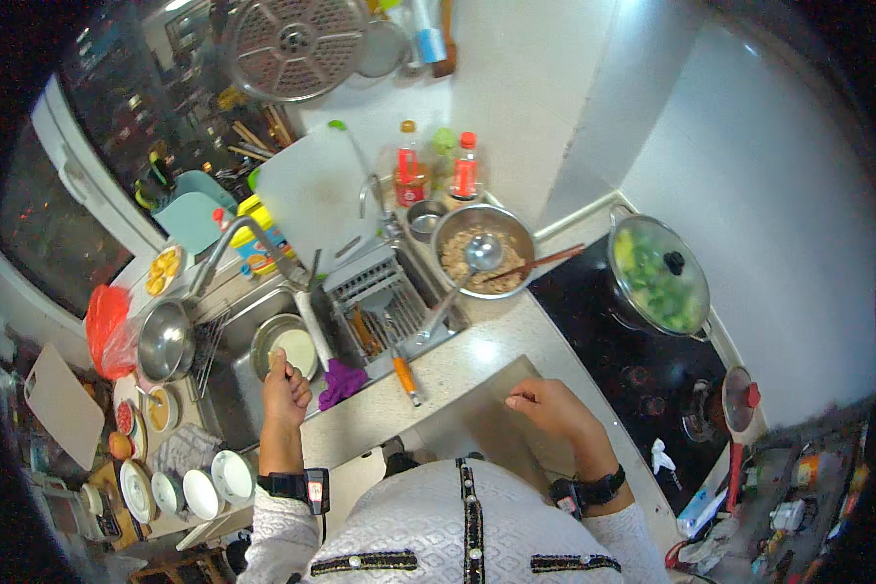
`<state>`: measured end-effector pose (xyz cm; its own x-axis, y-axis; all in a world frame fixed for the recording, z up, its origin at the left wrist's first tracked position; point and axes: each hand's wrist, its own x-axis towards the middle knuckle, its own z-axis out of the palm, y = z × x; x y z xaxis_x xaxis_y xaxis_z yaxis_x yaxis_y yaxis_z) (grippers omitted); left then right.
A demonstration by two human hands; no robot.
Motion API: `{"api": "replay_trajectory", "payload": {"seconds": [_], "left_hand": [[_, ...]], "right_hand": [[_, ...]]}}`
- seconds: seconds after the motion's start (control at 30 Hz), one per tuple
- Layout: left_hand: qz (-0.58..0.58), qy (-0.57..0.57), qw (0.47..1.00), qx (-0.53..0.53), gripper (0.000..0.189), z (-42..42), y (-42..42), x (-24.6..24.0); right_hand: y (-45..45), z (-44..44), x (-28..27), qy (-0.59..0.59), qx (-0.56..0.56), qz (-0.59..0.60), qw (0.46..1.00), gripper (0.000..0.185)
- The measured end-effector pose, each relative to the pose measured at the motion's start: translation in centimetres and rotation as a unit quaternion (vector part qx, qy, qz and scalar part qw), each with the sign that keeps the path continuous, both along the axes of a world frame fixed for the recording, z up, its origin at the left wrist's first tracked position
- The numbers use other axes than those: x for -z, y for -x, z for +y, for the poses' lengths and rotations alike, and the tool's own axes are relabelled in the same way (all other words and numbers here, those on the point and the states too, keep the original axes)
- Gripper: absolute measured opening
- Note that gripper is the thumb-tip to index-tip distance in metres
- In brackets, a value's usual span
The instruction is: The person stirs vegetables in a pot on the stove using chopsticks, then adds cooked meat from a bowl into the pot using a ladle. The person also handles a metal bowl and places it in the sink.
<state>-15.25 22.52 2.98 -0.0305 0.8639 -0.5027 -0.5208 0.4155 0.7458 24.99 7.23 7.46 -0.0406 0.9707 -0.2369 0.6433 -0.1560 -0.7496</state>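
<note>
My left hand [286,390] is above the front of the sink [233,416], fingers curled and thumb up. It overlaps the near edge of a metal bowl [261,343] with pale, cloudy liquid [297,349] in it. Whether the fingers grip the rim or some small thing is hidden. My right hand [551,405] hangs in front of the counter, its fingers curled in and nothing visible in them. Between the hands, a peeler-like tool with an orange handle [404,376] sticks out over the counter edge. A purple cloth [342,383] lies on the sink's front edge.
A steel bowl of minced food [456,255] holds a ladle [483,252] and wooden chopsticks [547,261]. On the black cooktop [591,306], a lidded pot [661,274] contains greens. The faucet [266,241] arches over the sink. Several white bowls [203,493] line the left counter.
</note>
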Motion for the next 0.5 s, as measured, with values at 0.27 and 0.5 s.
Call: {"api": "replay_trajectory", "payload": {"seconds": [0.27, 0.5], "left_hand": [[-0.009, 0.009, 0.997, 0.080, 0.042, -2.1, -8.3, 0.0], [0.014, 0.010, 0.994, 0.110, 0.040, -0.9, -11.1, -1.0]], "right_hand": [[-6.4, -5.9, 1.8, 0.030, 0.084, 0.014, 0.996, 0.025], [-12.0, -7.9, 8.1, 0.115, 0.157, -0.097, 0.976, 0.029]]}}
